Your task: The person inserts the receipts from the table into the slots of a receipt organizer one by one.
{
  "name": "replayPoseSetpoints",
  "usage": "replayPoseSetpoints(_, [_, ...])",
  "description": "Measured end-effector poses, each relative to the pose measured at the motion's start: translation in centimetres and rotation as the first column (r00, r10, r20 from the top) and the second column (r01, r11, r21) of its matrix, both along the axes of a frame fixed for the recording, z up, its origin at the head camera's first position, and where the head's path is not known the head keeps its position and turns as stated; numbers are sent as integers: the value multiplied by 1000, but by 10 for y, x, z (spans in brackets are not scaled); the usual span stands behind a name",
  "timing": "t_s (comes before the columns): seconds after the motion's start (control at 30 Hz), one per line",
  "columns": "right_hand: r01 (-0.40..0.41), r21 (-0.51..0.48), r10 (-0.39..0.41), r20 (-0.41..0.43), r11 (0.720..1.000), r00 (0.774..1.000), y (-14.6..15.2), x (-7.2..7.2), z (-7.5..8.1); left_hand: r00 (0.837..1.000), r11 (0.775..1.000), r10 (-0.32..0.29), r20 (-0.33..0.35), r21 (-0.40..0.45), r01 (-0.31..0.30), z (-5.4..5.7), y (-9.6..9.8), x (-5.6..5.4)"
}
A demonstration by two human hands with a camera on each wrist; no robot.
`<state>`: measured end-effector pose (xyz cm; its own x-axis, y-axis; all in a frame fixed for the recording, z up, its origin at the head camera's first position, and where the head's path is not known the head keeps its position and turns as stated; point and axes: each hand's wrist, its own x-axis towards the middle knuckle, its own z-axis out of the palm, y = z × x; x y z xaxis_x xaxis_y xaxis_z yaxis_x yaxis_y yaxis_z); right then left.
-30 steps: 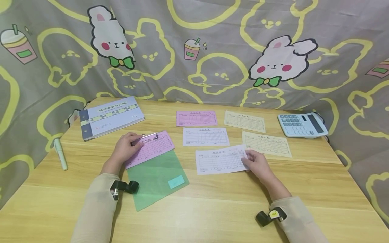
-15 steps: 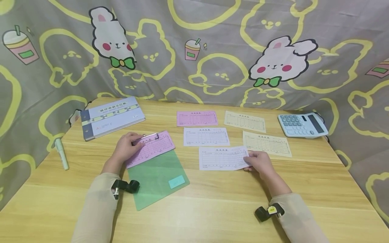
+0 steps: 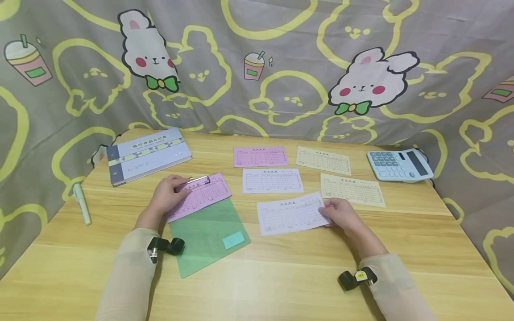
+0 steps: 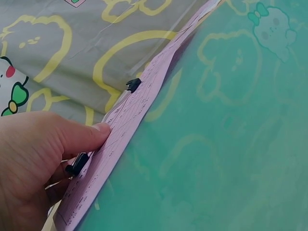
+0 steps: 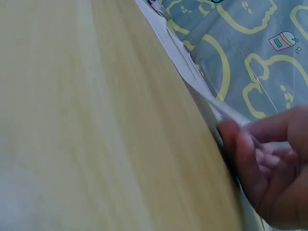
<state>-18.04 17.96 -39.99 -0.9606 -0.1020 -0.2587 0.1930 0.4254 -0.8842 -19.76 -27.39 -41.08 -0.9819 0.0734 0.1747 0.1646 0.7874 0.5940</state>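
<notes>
My left hand (image 3: 167, 195) grips the top edge of a green clipboard (image 3: 205, 238), thumb over the clip (image 3: 198, 181) and fingers behind the edge. Under that clip lies a pink form slip (image 3: 206, 191), also seen edge-on in the left wrist view, its pink sheet (image 4: 137, 113) beside the thumb. To the right, my right hand (image 3: 341, 216) pinches the right end of a white form slip (image 3: 291, 215) between thumb and fingers. The right wrist view shows this white paper (image 5: 180, 62) from the side, close to the wooden table.
Beyond the held slip lie a white slip (image 3: 273, 180), a pink slip (image 3: 260, 156) and two cream slips (image 3: 353, 190). A calculator (image 3: 399, 166) stands at the back right. At left are an account book (image 3: 148, 156) and a capped marker (image 3: 81, 205). A patterned curtain (image 3: 289, 58) hangs behind.
The white slip in my right hand swung up and slightly right, then came back down and left, tilted. My left hand keeps its grip on the clipboard.
</notes>
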Motion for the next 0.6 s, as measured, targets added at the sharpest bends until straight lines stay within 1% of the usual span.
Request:
replayPoseSetpoints(0.1, [-28,-52,26,-40,998,999,0,1,1,1000,1000,5,7,5,-5,0,0,-1])
replayPoseSetpoints(0.2, [-1,-80,-4,-66,997,998,-1,1,7,1000,1000,8,23,9,-8,-1,-1,-2])
replayPoseSetpoints(0.27, [28,-104,-35,-63,994,997,-2,-1,14,999,1000,8,33,12,-8,-1,-1,-2])
replayPoseSetpoints(0.33, [45,-119,-53,-62,992,997,-4,-3,21,999,1000,8,40,17,-8,-1,-1,-2])
replayPoseSetpoints(0.47, [41,-173,-53,-63,984,997,-10,-11,32,999,1000,8,40,22,-9,-1,-1,-2])
replayPoseSetpoints(0.6, [23,-264,-42,-68,964,997,-23,-20,35,999,1000,7,36,29,-8,0,-1,-1])
